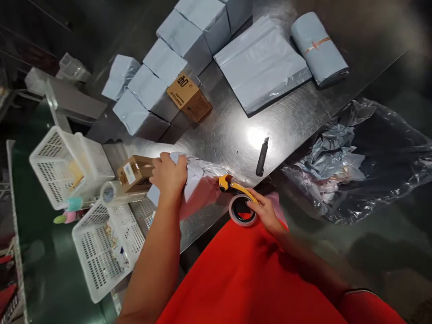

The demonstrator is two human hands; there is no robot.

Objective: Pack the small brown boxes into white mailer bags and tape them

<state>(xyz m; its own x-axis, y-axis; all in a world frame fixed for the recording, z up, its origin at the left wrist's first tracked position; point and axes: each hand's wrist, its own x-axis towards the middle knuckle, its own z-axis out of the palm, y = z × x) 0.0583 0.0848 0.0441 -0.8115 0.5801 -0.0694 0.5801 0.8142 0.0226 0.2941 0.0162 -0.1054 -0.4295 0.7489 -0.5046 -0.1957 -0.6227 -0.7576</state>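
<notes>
My right hand (pixel 265 210) is closed round the handle of a yellow tape dispenser (pixel 243 189), which carries a roll of tape (pixel 232 210). The dispenser's head meets the near right side of a parcel in a pale plastic mailer bag (pixel 197 177) on the metal table. Over the parcel's left end lies my left hand (pixel 170 175), its fingers curled down and gripping the wrapping. A small brown carton (pixel 135 173) with a white label stands just left of that hand. To the right of the parcel, a black utility knife (pixel 262 157) rests on the metal, blade showing.
Wrapped parcels (pixel 165 58) stand in rows at the back, beside a brown box (pixel 189 96). Flat mailer bags (pixel 263 63) and a tied bundle (pixel 319 47) lie back right. White baskets (pixel 91 243) are at left, and a clear plastic bag of scraps (pixel 337 166) hangs right.
</notes>
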